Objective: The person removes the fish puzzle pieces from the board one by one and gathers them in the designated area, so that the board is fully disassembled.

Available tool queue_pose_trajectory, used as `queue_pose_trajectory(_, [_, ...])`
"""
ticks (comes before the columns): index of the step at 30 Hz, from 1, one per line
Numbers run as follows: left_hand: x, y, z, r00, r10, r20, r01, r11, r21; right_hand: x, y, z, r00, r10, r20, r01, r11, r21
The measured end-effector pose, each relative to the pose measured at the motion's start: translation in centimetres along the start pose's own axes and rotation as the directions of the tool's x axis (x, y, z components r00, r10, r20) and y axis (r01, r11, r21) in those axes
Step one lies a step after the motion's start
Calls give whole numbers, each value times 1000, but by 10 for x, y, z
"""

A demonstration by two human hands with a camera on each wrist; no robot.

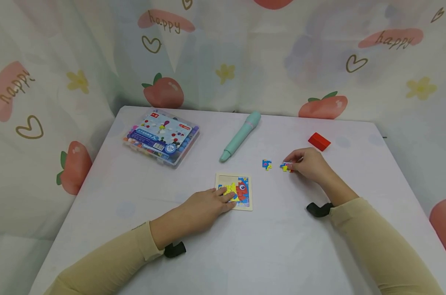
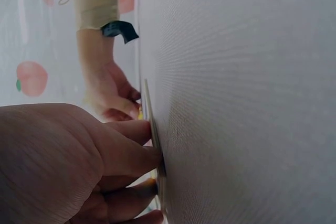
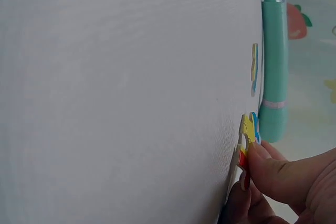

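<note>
A small jigsaw puzzle in a square wooden tray (image 1: 247, 206) lies mid-table and shows part of a yellow and red fish. My left hand (image 1: 202, 208) rests on its left side with spread fingers, covering some of the picture; the left wrist view shows those fingers (image 2: 131, 158) touching the tray's edge. To the right, my right hand (image 1: 309, 164) pinches a puzzle piece (image 3: 248, 129) between thumb and fingers, just over the tabletop. That piece is yellow, blue and red, partly hidden by the thumb. Another loose piece (image 1: 267, 164), blue and yellow, lies left of this hand.
Behind the tray lies a mint-green pen-shaped object (image 1: 241, 136). A clear plastic case (image 1: 161, 136) of colourful parts stands at the back left. A red block (image 1: 319, 141) sits beyond my right hand. A patterned curtain (image 1: 259, 53) hangs behind the white table (image 1: 278, 254).
</note>
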State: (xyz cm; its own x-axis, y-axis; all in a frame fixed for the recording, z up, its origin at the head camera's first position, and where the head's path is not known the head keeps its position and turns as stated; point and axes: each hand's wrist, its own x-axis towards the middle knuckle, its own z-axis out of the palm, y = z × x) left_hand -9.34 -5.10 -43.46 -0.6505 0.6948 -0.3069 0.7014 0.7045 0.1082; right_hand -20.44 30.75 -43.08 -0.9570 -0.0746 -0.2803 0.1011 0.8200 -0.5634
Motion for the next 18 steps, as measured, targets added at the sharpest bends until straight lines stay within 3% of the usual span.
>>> queue_pose_trajectory(18, [0, 0, 1, 1000, 4, -4, -4, 1000, -3, 1, -3, 6, 999, 4, -39, -6, 999, -49])
